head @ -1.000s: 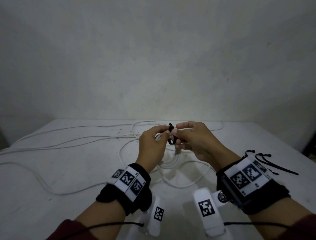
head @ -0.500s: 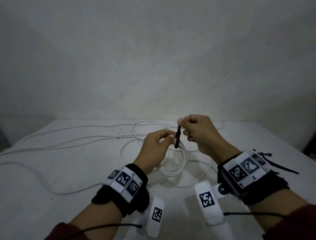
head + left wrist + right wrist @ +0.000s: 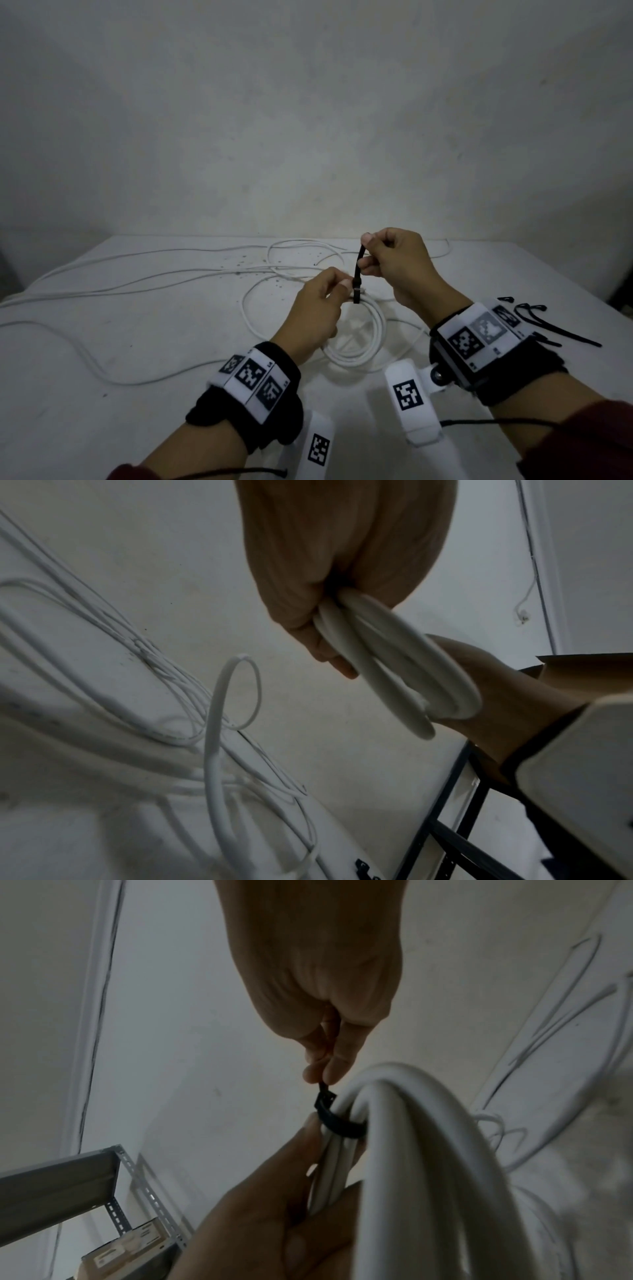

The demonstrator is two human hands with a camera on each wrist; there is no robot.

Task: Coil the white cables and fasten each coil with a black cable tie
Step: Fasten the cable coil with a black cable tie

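Note:
A coil of white cable [image 3: 368, 337] hangs above the white table [image 3: 120, 342], gripped at its top by my left hand [image 3: 329, 291]. The left wrist view shows that hand [image 3: 329, 631] clenched around the bundled loops of the coil [image 3: 394, 669]. A black cable tie [image 3: 358, 274] is looped around the bundle. My right hand [image 3: 380, 253] pinches the tie's free tail and holds it upward. In the right wrist view the tie [image 3: 337, 1121] wraps the coil [image 3: 411, 1150], its tail pinched by my right hand [image 3: 322, 1077].
Long loose white cables [image 3: 137, 274] trail across the left and back of the table. Several spare black cable ties [image 3: 548, 325] lie at the right, beyond my right wrist. A metal shelf frame [image 3: 68, 1185] holding a cardboard box stands beside the table.
My right hand has risen and drawn the tie's tail up through its head, so the loop has closed on the coil. The left hand has kept its grip on the coil.

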